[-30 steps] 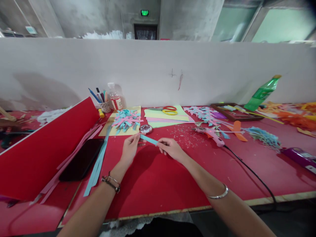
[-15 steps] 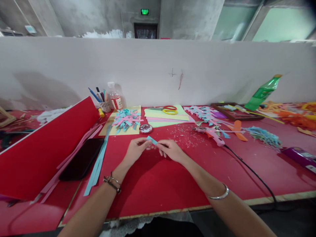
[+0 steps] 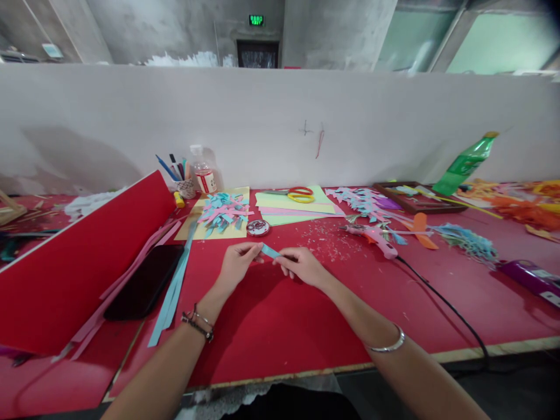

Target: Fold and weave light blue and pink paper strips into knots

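Between my two hands a short blue paper strip (image 3: pixel 270 251) is stretched above the red tabletop (image 3: pixel 280 326). My left hand (image 3: pixel 239 263) pinches its left end between thumb and finger. The right end is gripped by my right hand (image 3: pixel 301 265), fingers curled beneath. Just beyond the hands lies a small round tin (image 3: pixel 258 227) with a patterned top. A heap of pink and blue folded paper pieces (image 3: pixel 224 213) rests on a yellow sheet (image 3: pixel 184 232) behind my left hand.
Scissors (image 3: pixel 301 194) lie on stacked paper sheets (image 3: pixel 280 217). A pink glue gun (image 3: pixel 380 240) with a black cord sits to the right. At left are a phone (image 3: pixel 145 283), long blue strips (image 3: pixel 172 297) and a leaning red board (image 3: pixel 87 262). A green bottle (image 3: pixel 466 165) tilts at back right.
My left hand has shifted slightly left, away from the right one, and more of the blue paper strip shows between them. My right hand has barely moved.
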Motion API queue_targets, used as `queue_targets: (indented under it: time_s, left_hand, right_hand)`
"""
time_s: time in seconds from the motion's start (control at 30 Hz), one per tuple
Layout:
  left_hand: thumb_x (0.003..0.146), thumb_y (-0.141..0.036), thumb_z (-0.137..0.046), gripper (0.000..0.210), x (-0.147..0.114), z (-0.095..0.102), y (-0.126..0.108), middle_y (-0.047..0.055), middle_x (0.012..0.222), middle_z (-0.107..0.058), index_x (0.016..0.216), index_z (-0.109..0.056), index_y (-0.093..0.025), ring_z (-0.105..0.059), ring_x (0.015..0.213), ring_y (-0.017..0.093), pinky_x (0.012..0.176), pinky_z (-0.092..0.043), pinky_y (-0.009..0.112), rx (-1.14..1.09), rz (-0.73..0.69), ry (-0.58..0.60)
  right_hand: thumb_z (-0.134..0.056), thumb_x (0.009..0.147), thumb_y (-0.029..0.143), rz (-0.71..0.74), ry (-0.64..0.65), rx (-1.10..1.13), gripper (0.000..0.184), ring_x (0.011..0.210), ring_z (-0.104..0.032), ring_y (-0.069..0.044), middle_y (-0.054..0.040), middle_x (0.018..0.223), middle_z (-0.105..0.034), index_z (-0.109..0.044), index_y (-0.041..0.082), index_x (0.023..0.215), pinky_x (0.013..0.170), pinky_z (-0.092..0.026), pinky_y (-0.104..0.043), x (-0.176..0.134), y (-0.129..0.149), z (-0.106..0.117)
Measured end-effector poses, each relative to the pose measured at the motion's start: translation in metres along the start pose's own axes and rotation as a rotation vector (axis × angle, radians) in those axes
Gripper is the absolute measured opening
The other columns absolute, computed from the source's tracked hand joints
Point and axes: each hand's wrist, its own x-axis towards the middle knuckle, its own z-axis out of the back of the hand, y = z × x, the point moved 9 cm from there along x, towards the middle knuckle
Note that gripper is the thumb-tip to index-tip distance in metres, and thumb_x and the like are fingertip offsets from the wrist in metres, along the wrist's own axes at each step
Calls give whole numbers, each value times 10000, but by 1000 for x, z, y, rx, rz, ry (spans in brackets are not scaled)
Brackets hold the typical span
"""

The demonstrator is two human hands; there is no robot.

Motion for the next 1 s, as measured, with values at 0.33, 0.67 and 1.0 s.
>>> queue_targets:
  time_s: [0.33,0.67,1.0]
  left_hand:
    - [675,-337,-526,239,1,23,-6,-26,467,-544,577,-578,-126,-488,421,78,459,-372,178,128,-78,-191]
    - [683,-332,-519,225,6,51,-3,-28,489,-520,606,-566,-126,-467,437,64,465,-361,170,76,-107,-349]
    - [636,-345,-553,228,9,70,14,-29,517,-516,625,-568,-118,-457,443,60,471,-372,175,-29,-41,-466]
  right_hand:
    - [-445,741,342,-17,27,-8,214,389,-411,-40,39,525,-474,-532,151,782,392,-326,-156,-2,3,-2]
    - [-419,762,347,-80,-2,175,246,368,-472,-55,19,514,-543,-538,133,782,402,-364,-175,3,-11,5]
    - [-436,759,349,-99,-100,373,250,491,-573,-98,-22,575,-604,-537,122,741,525,-431,-216,5,-20,14]
